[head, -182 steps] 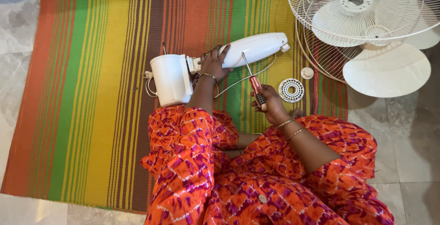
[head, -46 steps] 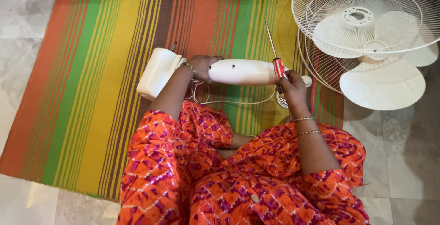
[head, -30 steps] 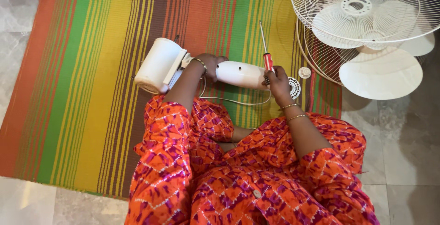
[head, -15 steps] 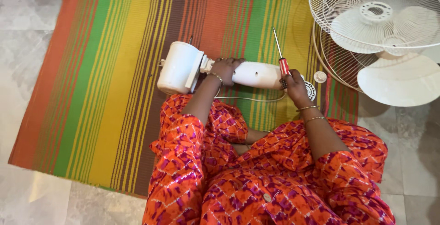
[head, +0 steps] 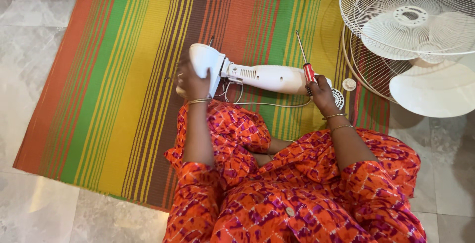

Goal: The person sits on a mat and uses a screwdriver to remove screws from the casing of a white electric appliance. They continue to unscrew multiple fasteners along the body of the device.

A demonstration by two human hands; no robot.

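The white fan motor housing (head: 257, 74) is lying on its side across the striped mat (head: 99, 84), just in front of the seated person's knees, with its round end pointing left and its narrower neck pointing right. A thin white cord (head: 267, 105) is trailing from it along the mat. The left hand (head: 192, 80) is cupping the round end, fingers wrapped closed over its rim, and seems to be tilting or steadying the body. The right hand (head: 320, 94) is pressing on the neck end while clasping a red-handled screwdriver (head: 306, 62) in a closed grip, its shaft sticking up and away from the housing rather than seated in any screw.

Judging by this, the housing is being turned and positioned, not yet unscrewed or fastened. Bringing the tip to a screw would call for lowering the shaft and holding the body firm with the left hand.

Just beside the right hand a small round white grille piece (head: 338, 98) and a white knob (head: 349, 84) are lying on the mat. Further right, the wire fan guard (head: 376, 5) and white blades (head: 430, 87) are resting partly on the tiled floor (head: 29, 35).
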